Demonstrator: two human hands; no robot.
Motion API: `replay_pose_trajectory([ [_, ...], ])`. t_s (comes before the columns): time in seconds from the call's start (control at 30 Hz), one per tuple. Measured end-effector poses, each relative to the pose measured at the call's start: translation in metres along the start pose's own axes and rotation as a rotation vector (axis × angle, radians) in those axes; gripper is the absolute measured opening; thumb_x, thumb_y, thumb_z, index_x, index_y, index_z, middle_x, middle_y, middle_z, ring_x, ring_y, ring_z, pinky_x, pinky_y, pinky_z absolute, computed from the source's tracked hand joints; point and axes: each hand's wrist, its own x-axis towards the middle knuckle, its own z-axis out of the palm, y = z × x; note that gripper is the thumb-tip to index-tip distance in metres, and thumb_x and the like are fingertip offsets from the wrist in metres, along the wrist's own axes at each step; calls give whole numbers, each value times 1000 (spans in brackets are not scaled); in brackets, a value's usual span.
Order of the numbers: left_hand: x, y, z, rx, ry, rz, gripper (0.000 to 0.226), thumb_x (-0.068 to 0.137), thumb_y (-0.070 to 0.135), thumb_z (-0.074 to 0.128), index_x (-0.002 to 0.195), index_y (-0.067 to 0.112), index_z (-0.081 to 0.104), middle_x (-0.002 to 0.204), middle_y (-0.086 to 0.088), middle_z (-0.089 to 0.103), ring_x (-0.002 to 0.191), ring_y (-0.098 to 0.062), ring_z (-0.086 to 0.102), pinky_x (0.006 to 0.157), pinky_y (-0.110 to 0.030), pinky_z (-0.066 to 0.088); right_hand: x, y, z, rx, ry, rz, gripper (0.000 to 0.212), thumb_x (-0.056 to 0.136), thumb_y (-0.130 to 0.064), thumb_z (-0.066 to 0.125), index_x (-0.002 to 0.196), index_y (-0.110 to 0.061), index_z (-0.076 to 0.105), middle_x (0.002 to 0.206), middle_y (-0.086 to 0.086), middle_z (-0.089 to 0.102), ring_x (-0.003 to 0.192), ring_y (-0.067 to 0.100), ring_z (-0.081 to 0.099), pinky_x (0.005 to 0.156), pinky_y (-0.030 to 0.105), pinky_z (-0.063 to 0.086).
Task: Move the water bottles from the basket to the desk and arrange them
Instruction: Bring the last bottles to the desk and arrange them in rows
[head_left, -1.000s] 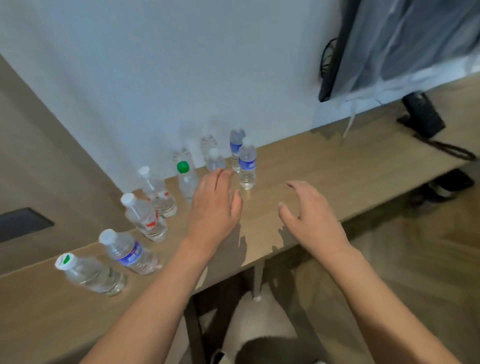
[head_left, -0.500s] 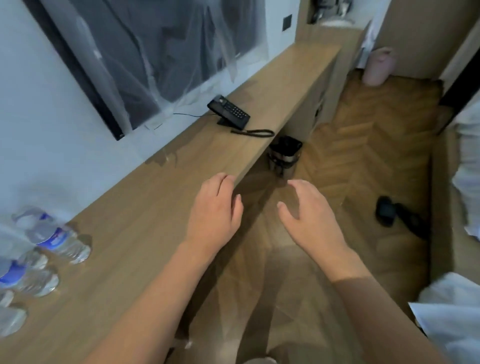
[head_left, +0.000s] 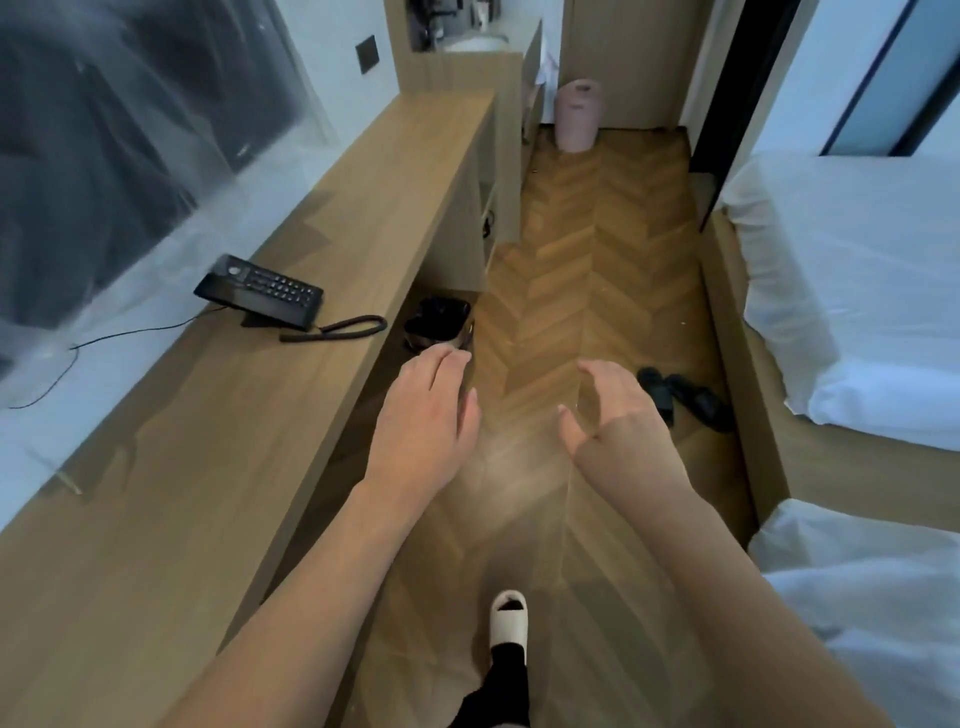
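Right now no water bottle and no basket shows anywhere in view, so the step in hand reads as the walk to fetch the next load. Nearest, a foot in a pale slipper (head_left: 509, 621) is planted on the herringbone floor (head_left: 587, 249), pointing down the aisle between the tabletop (head_left: 171, 499) on the left and the bed (head_left: 852, 291) on the right. Just beyond it both arms reach forward at mid-height: the left hand (head_left: 423, 415) hangs palm down with its fingers (head_left: 441, 364) loosely spread and holding nothing, close to the tabletop's right edge, and the right hand (head_left: 618, 421) is likewise empty, its fingers (head_left: 597, 371) curved and apart as if readied for a grasp. To do this well, keep the hands relaxed and clear of the tabletop's edge while walking, and step left of the dark slippers (head_left: 685, 397) lying on the floor near the bed. Farther along, a small black bin (head_left: 439, 322) sits tucked under the tabletop and a black telephone (head_left: 260, 293) with its coiled cord rests on top, so a swinging left arm should pass wide of both. At the far end stands a pink container (head_left: 578, 114); whether that is the basket I cannot tell. Where the bottles lie should be confirmed before reaching, and each hand should take one bottle by the body.
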Motion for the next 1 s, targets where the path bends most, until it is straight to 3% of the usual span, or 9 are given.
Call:
replay_pose_trajectory([
  [0.17, 103, -19, 46, -46, -27, 29, 36, 98, 25, 53, 130, 8, 56, 132, -8, 56, 123, -20, 52, 104, -34, 46, 104, 14, -6, -37, -48, 66, 54, 94, -30, 57, 144, -16, 40, 146, 0, 43, 133, 20, 42, 109, 34, 37],
  [0.43, 271, -12, 117, -65, -30, 124, 35, 98, 25, 54, 129, 10, 56, 131, -7, 56, 120, -18, 53, 102, -30, 45, 247, 60, -31, -22, 47, 131, 52, 93, -29, 58, 141, -17, 44, 142, 2, 47, 129, 22, 47, 106, 37, 41],
  [0.53, 332, -3, 160, -71, -48, 160, 35, 98, 27, 52, 128, 11, 57, 130, -6, 57, 120, -18, 54, 103, -32, 47, 303, 95, -37, -7, 55, 163, 52, 92, -26, 58, 141, -15, 44, 141, 2, 47, 118, 24, 54, 100, 40, 46],
  [0.87, 546, 47, 271, -35, -18, 238, 34, 96, 26, 55, 126, 9, 59, 127, -7, 59, 117, -19, 56, 101, -34, 48, 514, 209, -86, -53, 92, 122, 49, 93, -22, 59, 140, -12, 46, 141, 1, 49, 128, 15, 45, 105, 21, 32],
  [1.0, 619, 65, 298, -73, -11, 212, 34, 97, 28, 53, 127, 11, 58, 128, -6, 59, 118, -17, 55, 103, -31, 47, 587, 241, -103, -34, 96, 120, 51, 92, -24, 60, 139, -13, 46, 139, 1, 50, 125, 16, 50, 108, 31, 41],
])
